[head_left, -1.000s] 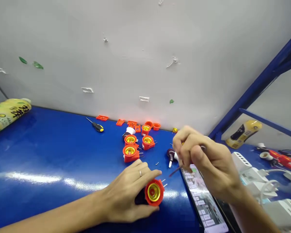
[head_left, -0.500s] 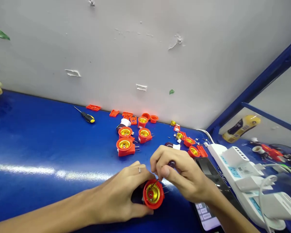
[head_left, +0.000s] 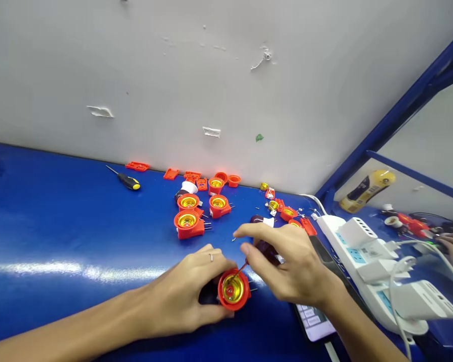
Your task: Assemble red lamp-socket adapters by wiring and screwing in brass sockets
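Left hand gripping orange lamp socket; right hand pinching screwdriver, tip inside socket. Risk: slip under pressure could gouge brass shell.

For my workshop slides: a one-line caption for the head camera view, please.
Left hand grips an orange lamp socket; right hand works a screwdriver inside it.

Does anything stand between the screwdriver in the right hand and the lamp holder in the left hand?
Nothing visible does. The shaft of the screwdriver, held in the right hand, runs unobstructed into the brass socket of the orange lamp holder, which the left hand grips.
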Demonstrator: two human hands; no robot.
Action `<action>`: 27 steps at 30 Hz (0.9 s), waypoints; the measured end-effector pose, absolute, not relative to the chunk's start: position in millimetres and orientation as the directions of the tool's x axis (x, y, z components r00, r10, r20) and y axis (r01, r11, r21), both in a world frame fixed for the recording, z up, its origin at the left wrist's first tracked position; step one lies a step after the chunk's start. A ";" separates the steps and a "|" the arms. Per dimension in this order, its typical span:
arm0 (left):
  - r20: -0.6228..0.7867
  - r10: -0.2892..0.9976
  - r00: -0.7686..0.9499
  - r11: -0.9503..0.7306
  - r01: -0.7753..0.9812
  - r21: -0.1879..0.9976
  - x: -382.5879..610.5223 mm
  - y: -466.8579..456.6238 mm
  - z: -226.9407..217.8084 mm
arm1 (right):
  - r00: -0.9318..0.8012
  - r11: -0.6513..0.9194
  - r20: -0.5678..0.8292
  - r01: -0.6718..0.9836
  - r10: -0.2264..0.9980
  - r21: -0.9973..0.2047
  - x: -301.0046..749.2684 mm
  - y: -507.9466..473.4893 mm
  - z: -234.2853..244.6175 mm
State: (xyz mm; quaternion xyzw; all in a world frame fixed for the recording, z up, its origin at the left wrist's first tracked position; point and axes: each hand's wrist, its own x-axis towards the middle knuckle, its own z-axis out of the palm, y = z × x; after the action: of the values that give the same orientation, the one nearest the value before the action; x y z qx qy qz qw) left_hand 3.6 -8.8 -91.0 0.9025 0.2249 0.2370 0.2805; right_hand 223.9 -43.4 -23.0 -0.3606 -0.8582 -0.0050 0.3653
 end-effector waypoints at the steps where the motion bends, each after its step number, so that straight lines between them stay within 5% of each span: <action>1: 0.302 0.540 0.786 -0.743 0.276 0.609 3.6 -8.9 -90.7 | -0.462 0.729 0.644 0.647 0.609 -0.225 223.3 -43.7 -24.0; 7: 0.319 0.536 0.782 -0.761 0.284 0.583 2.8 -12.8 -90.7 | -0.441 0.582 0.608 0.812 0.660 -0.042 218.2 -49.1 -19.3; 12: 0.266 0.520 0.812 -0.734 0.265 0.626 3.8 -14.4 -87.6 | -0.467 0.576 0.415 0.794 0.781 -0.192 214.0 -55.6 -13.7; 19: 0.180 0.464 0.867 -0.693 0.228 0.684 0.1 -8.9 -81.4 | -0.559 0.650 0.378 0.740 0.738 -0.174 223.7 -63.4 -8.2; 27: 0.203 0.452 0.868 -0.708 0.212 0.673 -0.2 -8.3 -85.3 | -0.575 0.711 0.550 0.702 0.605 -0.048 226.2 -56.9 -11.5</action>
State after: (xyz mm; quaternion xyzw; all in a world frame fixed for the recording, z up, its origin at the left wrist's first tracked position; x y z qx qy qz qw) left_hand -0.2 -8.3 -85.3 0.9067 0.1832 0.1795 0.3350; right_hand 226.2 -56.9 -11.5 -0.3701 -0.8831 -0.0880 0.2745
